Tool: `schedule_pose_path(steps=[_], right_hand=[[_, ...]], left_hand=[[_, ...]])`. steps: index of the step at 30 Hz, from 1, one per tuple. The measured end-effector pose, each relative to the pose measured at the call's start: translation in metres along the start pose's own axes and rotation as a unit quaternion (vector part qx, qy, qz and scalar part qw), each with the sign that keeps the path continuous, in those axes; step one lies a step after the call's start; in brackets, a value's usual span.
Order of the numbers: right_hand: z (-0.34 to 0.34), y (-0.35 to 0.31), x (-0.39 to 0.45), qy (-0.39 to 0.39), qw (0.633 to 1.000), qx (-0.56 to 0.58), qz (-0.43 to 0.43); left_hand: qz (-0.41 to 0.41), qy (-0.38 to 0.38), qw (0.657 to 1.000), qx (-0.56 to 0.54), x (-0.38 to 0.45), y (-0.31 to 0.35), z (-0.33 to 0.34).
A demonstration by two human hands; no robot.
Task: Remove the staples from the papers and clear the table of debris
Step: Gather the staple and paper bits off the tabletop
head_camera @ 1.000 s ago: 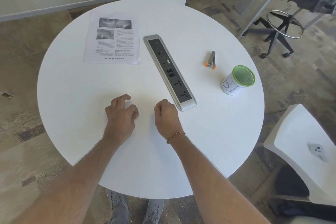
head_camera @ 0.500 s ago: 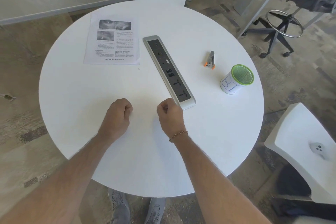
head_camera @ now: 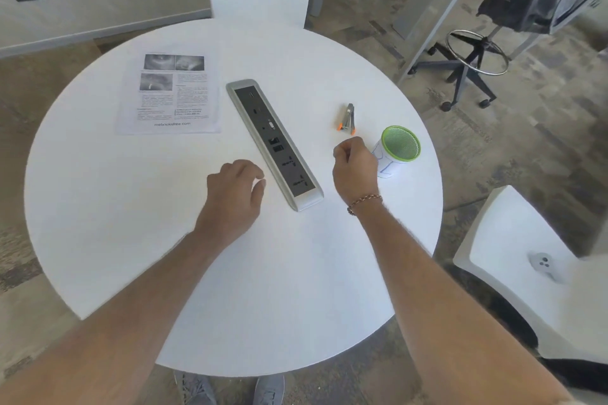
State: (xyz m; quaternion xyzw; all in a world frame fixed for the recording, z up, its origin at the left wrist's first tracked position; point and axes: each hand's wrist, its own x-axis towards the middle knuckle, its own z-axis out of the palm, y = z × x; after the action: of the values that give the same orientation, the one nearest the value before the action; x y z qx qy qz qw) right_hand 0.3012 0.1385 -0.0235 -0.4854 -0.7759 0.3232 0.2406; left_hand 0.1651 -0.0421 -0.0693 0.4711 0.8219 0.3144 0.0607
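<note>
Beside green cup [head_camera: 400, 143], right hand [head_camera: 355, 168] curled; left hand [head_camera: 235, 194] relaxed.

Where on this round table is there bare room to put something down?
Bare: the near half of the table, and the far right beyond the power strip. Crowded: the staple remover, green cup and right hand cluster; papers fill far left.

The right hand [head_camera: 355, 168] hides part of the cup [head_camera: 399, 149], and its curled fingers conceal any contents.
</note>
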Motion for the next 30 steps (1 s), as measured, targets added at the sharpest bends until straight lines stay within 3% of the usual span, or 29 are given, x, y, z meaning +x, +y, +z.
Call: schedule_pose_path(steps=[5,9,14,19,30], right_hand=[[-0.036,0.030,0.039,0.057,0.997,-0.043,0.003],[-0.059,0.049,0.059,0.095,0.982,-0.159,0.036],[-0.070,0.070,0.075,0.077,0.957,-0.266,0.086],[-0.073,0.075,0.083,0.040,0.950,-0.296,0.089],[-0.065,0.075,0.085,0.101,0.951,-0.286,0.063]], left_hand=[[0.030,0.014,0.999,0.002,0.020,0.031,0.010],[0.028,0.023,0.999,0.002,0.025,0.041,0.019],[0.031,0.028,0.999,0.007,0.029,0.047,0.024],[0.020,0.026,0.999,0.017,0.031,0.044,0.024],[0.003,0.019,0.999,0.033,0.022,0.025,0.016]])
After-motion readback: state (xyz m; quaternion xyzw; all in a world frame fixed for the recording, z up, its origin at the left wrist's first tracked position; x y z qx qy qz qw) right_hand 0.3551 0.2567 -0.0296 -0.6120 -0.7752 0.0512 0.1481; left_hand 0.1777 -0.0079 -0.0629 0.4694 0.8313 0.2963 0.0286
